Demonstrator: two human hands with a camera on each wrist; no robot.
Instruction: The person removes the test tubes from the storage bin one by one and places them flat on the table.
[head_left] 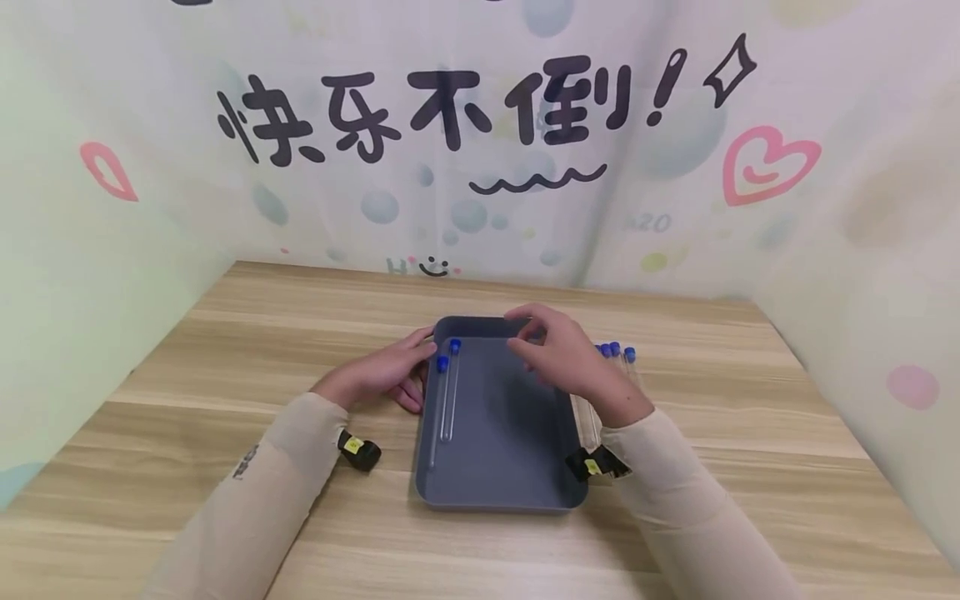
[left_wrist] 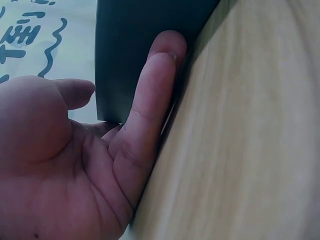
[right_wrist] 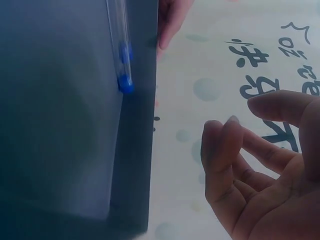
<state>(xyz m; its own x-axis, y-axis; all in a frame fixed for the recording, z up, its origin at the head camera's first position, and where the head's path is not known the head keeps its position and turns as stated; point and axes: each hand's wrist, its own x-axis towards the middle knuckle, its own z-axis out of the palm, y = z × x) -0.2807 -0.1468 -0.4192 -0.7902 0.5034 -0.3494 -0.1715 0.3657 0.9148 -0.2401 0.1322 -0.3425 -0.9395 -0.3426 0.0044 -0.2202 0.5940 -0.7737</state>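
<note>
My left hand (head_left: pixel 382 375) lay open, fingers straight against the grey tray (head_left: pixel 517 475) at its nine o'clock wall. My right hand (head_left: pixel 570 358) hovered loosely open, holding nothing, over its one o'clock corner. Two blue-capped tubes (head_left: pixel 448 392) lay inside along that left wall.

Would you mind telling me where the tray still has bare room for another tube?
The grey tray is bare from its middle to its right wall and near edge. Its left wall is crowded: two blue-capped tubes lie there, the left hand beside. The right hand hovers over the far right corner.
</note>
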